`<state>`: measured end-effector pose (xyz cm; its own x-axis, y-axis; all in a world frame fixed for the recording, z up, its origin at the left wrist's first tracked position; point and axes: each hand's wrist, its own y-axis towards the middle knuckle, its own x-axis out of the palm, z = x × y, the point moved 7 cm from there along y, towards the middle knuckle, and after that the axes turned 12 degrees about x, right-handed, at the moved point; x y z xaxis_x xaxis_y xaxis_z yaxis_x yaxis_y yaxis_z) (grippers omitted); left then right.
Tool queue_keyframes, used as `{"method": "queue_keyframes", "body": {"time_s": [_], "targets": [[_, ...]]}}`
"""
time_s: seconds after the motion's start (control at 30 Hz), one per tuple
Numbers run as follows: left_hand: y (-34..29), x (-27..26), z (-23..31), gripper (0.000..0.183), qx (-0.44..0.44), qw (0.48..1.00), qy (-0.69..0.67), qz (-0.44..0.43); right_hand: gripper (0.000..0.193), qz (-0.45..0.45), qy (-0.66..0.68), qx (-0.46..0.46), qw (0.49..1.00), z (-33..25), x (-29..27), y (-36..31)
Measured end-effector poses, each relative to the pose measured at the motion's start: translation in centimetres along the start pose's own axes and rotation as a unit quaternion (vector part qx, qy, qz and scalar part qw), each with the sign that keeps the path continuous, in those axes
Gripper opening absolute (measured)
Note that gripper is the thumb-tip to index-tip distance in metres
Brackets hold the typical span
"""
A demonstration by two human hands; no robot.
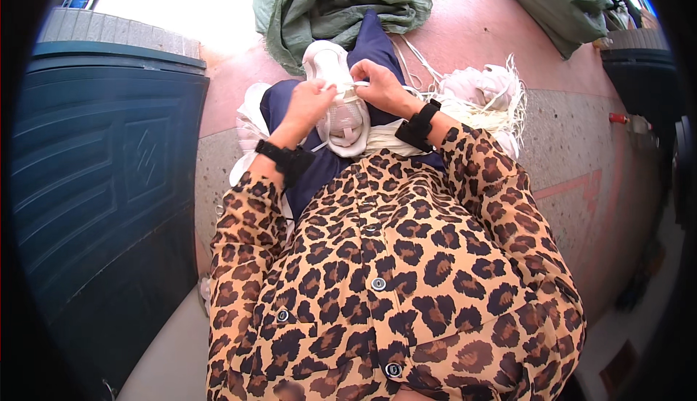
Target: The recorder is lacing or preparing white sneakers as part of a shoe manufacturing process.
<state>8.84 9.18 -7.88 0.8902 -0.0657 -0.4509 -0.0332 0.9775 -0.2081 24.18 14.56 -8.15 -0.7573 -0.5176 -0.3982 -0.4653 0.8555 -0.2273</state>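
A white and pale pink sneaker (344, 119) lies lengthwise on my lap, its toe pointing away from me. My left hand (311, 103) is closed at the left side of its lacing, thumb and fingers pinched on a white shoelace (361, 84). At the right side of the shoe my right hand (379, 85) is also closed, pinching lace. The lace runs across the shoe between the two hands. Beside my right wrist lies a bundle of loose cream laces (465, 113). More white shoes (250, 114) are partly hidden beyond my left leg.
A crumpled green woven sack (341, 2) lies ahead of my legs, and another full green sack (555, 5) stands at the far right. A dark blue panelled door (109, 132) is on the left. Further pale pink shoes (483, 85) sit on my right among the laces.
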Motion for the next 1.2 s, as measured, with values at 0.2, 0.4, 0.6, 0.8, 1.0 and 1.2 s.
{"method": "queue_keyframes", "body": {"time_s": [0.2,0.4,0.6,0.8,1.0,1.2], "targets": [[1.9,2.5,1.0,0.022,0.04,0.979,0.192,-0.055,0.021,-0.026,0.029,-0.001,0.999,0.8,0.4,0.5],[0.5,1.9,5.5,0.018,0.259,0.898,0.351,0.055,0.035,-0.084,0.174,0.093,0.977,1.4,0.2,0.5],[-2.6,1.8,6.8,0.016,0.451,0.802,0.389,0.034,0.033,-0.231,0.109,0.129,0.958,0.3,1.2,1.7],[-4.1,1.8,6.7,0.017,0.504,0.784,0.362,0.032,0.033,-0.393,-0.044,0.128,0.909,-0.2,3.2,3.0],[-4.0,2.2,6.7,0.016,0.512,0.782,0.357,0.005,0.035,-0.479,-0.143,0.112,0.859,0.0,4.5,3.1],[-3.4,0.4,7.5,0.016,0.426,0.848,0.311,0.05,0.035,-0.492,0.01,0.139,0.86,-0.1,4.0,2.2]]}}
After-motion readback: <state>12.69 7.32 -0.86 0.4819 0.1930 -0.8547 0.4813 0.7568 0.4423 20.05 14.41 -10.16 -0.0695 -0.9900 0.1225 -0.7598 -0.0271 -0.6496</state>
